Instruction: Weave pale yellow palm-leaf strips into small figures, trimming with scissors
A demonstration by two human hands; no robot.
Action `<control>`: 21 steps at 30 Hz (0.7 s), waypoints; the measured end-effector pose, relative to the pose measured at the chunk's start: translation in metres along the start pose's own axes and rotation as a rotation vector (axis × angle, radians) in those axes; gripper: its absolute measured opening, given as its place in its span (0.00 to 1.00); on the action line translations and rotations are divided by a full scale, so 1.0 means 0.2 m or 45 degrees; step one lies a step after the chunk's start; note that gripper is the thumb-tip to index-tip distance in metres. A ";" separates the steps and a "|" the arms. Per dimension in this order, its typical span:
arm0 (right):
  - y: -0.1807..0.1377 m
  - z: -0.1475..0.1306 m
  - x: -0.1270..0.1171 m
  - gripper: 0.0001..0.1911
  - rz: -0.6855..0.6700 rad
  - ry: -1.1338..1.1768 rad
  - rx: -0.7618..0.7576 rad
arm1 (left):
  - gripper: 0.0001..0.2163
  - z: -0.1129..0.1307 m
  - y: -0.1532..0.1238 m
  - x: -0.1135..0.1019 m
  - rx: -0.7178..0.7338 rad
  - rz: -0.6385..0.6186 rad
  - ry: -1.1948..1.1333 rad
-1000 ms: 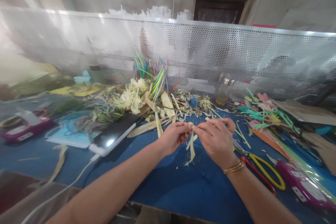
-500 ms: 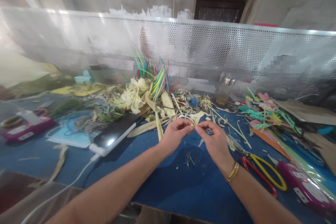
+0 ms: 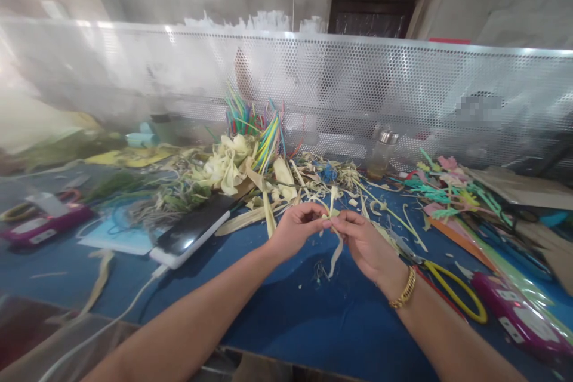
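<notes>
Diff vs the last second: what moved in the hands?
The pale leaf strip, flipped up half a second ago, hangs down again between left hand and right hand; both keep pinching it. Scissors and phone unmoved.

Pale yellow leaf strip; blue table (yellow-handled scissors).

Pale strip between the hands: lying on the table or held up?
Held up: left hand and right hand pinch the pale strip, its tail dangling toward the blue table.

Left hand, right hand: fingertips pinched, meeting.
</notes>
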State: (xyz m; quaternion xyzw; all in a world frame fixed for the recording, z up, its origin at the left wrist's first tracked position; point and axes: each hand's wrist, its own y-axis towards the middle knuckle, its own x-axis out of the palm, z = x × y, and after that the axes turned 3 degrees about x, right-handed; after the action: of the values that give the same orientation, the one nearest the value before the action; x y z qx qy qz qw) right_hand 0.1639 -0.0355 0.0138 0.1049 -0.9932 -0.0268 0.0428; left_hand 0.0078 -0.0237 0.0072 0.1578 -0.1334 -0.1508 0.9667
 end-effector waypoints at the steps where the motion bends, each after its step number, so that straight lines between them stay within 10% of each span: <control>1: 0.00 0.00 0.00 0.17 0.016 -0.054 -0.024 | 0.10 0.01 0.00 0.00 -0.014 0.004 -0.007; 9: -0.01 -0.04 -0.04 0.12 0.465 -0.916 -0.654 | 0.11 0.02 0.01 -0.02 -0.095 0.068 0.018; 21: 0.00 0.03 -0.01 0.18 0.107 -0.451 -0.212 | 0.09 0.00 0.02 -0.04 -0.084 -0.170 0.158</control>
State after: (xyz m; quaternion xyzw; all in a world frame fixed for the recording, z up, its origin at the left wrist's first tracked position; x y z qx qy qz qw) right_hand 0.1646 -0.0341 0.0077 0.0530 -0.9831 -0.1250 -0.1230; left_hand 0.0006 -0.0177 0.0060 0.1436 -0.0574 -0.2091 0.9656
